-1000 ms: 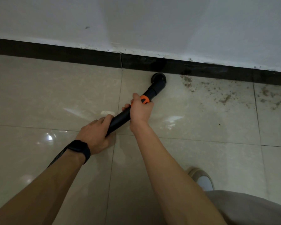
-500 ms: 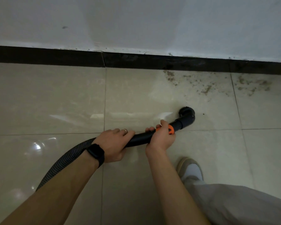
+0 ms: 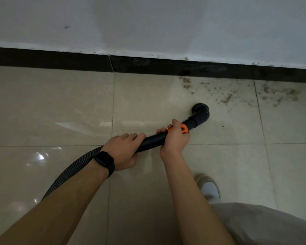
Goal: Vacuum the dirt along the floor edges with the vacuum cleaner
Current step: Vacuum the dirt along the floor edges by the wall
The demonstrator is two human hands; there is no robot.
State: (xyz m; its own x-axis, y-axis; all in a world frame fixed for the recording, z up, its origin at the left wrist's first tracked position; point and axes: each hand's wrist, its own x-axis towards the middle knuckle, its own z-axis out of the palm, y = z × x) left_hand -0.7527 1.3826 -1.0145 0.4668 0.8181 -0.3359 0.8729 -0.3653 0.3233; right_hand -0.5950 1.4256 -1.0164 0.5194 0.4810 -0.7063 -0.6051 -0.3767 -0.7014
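A black vacuum wand point(image 3: 154, 139) with an orange collar runs across the beige tiles to a round brush nozzle point(image 3: 200, 110) resting on the floor. My right hand point(image 3: 176, 138) grips the wand at the orange collar. My left hand point(image 3: 123, 149), with a ring and a black watch, grips the wand further back, where the ribbed hose point(image 3: 72, 171) begins. Brown dirt point(image 3: 224, 93) is scattered along the black baseboard point(image 3: 166, 65), up and to the right of the nozzle, a short gap away.
A white wall rises above the baseboard. My shoe point(image 3: 208, 186) and grey trouser leg point(image 3: 265, 225) are at the lower right. More dirt point(image 3: 279, 94) lies on the tile further right. The hose trails off to the lower left.
The nozzle left the baseboard and came back onto the open tile, then edged up toward the dirt patch. Both hands kept their grip on the wand.
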